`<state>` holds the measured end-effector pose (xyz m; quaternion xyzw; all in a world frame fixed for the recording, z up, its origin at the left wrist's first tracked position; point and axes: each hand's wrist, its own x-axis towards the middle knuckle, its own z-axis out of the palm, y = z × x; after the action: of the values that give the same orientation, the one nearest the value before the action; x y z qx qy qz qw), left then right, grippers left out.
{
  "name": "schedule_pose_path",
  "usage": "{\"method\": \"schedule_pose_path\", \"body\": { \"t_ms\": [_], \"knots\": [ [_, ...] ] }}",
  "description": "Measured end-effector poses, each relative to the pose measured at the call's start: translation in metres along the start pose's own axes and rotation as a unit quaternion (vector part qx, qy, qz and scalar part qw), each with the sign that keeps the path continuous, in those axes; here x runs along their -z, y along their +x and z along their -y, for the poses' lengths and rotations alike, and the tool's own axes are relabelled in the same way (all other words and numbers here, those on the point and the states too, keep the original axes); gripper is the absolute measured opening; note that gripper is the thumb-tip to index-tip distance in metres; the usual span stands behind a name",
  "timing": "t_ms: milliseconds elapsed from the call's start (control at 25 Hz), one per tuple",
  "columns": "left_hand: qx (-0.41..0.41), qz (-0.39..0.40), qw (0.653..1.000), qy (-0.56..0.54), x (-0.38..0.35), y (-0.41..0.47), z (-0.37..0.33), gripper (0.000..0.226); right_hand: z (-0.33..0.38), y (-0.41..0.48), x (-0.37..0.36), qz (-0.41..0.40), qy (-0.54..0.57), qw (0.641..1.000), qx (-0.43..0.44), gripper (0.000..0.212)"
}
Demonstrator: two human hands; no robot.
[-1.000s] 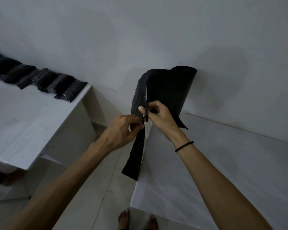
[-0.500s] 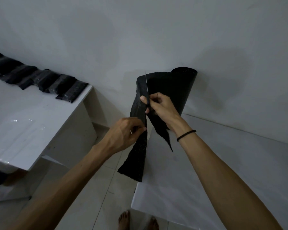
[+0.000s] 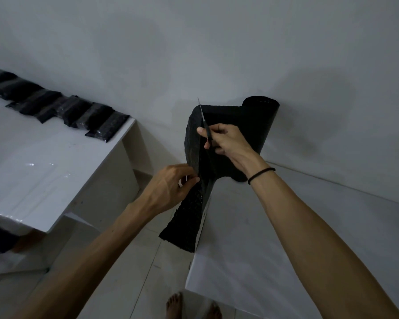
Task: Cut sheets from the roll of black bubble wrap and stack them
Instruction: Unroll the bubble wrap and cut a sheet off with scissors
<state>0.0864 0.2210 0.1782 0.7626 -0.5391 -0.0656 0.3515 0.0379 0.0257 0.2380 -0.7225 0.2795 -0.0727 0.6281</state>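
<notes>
Standing up on the right white table [image 3: 286, 238], close to the wall, is the roll of black bubble wrap [image 3: 258, 125]. A loose strip [image 3: 189, 217] hangs from it, down past the table's edge. The left hand [image 3: 171, 187] pinches this strip tight between thumb and fingers. The right hand [image 3: 226, 141] is wrapped around a thin knife [image 3: 204, 125], its blade pointing up, maybe poking through the wrap. Black packs [image 3: 62, 109] lie in a row on the left table [image 3: 44, 171].

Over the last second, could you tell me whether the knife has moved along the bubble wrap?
Yes. The right hand has drawn the knife upward along the bubble wrap, toward the top edge of the roll standing against the wall; the blade tip now pokes above it.
</notes>
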Motion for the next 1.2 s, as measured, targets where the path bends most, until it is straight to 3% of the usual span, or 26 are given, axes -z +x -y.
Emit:
{"method": "schedule_pose_path", "body": {
  "t_ms": [360,680,880,1040,1200],
  "knots": [
    [0.010,-0.006,1.000,0.016,0.005,-0.006,0.007,0.022,0.009,0.022,-0.007,0.023,0.031,0.999,0.011,0.036],
    [0.017,-0.077,0.997,-0.008,0.004,0.019,0.006,0.014,-0.009,-0.018,0.009,0.023,-0.021,0.999,0.022,0.043],
    [0.038,-0.093,0.993,-0.059,-0.017,0.046,-0.008,0.016,-0.075,-0.060,0.063,-0.063,-0.042,0.997,-0.004,0.037],
    [0.020,-0.047,0.994,-0.095,-0.052,0.065,-0.040,0.016,-0.167,-0.084,0.117,-0.145,-0.214,0.962,-0.089,0.041],
    [0.013,-0.012,0.995,-0.101,-0.101,0.091,-0.075,0.014,-0.242,-0.080,0.155,-0.082,-0.374,0.906,-0.183,0.034]
  ]
}}
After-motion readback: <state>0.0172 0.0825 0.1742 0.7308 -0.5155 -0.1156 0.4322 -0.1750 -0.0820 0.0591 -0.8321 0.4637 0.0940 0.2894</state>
